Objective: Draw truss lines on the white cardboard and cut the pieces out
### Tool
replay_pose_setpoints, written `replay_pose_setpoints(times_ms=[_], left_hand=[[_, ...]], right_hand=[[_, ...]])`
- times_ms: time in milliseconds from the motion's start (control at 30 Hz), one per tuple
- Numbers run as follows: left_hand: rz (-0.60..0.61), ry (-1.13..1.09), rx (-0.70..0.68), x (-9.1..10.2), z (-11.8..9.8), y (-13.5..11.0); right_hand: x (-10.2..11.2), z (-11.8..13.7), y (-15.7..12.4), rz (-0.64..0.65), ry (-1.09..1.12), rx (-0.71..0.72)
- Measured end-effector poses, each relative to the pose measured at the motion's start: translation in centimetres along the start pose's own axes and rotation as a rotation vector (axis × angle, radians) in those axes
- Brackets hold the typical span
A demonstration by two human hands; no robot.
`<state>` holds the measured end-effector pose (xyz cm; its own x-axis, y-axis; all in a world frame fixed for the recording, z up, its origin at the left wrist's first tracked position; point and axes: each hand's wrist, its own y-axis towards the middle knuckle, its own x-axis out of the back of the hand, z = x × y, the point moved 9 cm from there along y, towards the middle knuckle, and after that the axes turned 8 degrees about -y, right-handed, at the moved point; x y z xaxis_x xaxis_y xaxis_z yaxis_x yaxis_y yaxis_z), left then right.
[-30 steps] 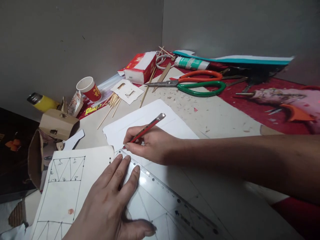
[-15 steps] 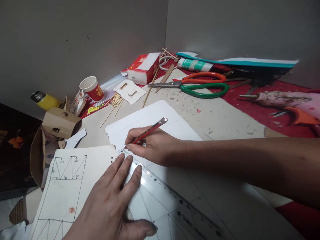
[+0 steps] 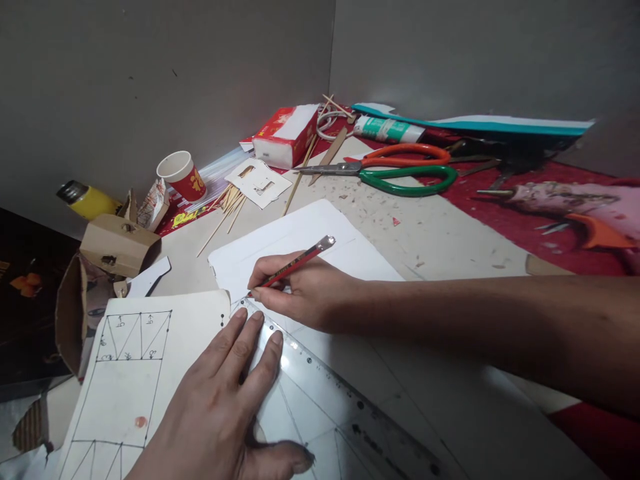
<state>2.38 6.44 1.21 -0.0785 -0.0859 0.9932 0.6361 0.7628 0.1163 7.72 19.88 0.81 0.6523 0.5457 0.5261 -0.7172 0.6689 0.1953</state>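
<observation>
The slim red pencil (image 3: 293,263) is near the centre of the desk. It is gripped in the closed fingers of the right hand (image 3: 305,293) and tilted toward 2 o'clock, so that its tip meets the upper edge of the clear plastic ruler (image 3: 330,393). The left hand (image 3: 220,407), at 7 o'clock from the tip, lies flat with fingers spread and grasps nothing. It presses the ruler's end onto the white card sheet (image 3: 320,230), apparently to stop the edge from sliding. A white paper with inked triangles (image 3: 130,373) lies at 8 o'clock, just beside the ruler's end. Well apart, orange-and-green-handled scissors (image 3: 400,170) lie at 1 o'clock and a red-and-white paper cup (image 3: 180,175) sits at 11 o'clock.
</observation>
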Motion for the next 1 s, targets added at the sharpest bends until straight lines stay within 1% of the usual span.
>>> replay_pose_setpoints(times_ms=[267, 400, 533, 767, 1000], left_hand=[[-0.009, 0.046, -0.013, 0.49, -0.35, 0.08], [0.004, 0.031, 0.003, 0.24, -0.23, -0.24], [-0.002, 0.017, -0.009, -0.04, -0.2, -0.36], [0.001, 0.017, 0.016, 0.02, 0.0, -0.21], [0.01, -0.006, 0.022, -0.13, 0.2, -0.24]], right_hand=[[0.12, 0.03, -0.01, -0.016, 0.026, 0.015], [0.06, -0.18, -0.02, -0.03, 0.043, 0.017], [0.03, -0.02, -0.06, -0.017, 0.033, 0.023], [-0.06, 0.17, -0.04, 0.028, 0.016, 0.016], [-0.09, 0.25, 0.04, 0.042, 0.003, 0.01]])
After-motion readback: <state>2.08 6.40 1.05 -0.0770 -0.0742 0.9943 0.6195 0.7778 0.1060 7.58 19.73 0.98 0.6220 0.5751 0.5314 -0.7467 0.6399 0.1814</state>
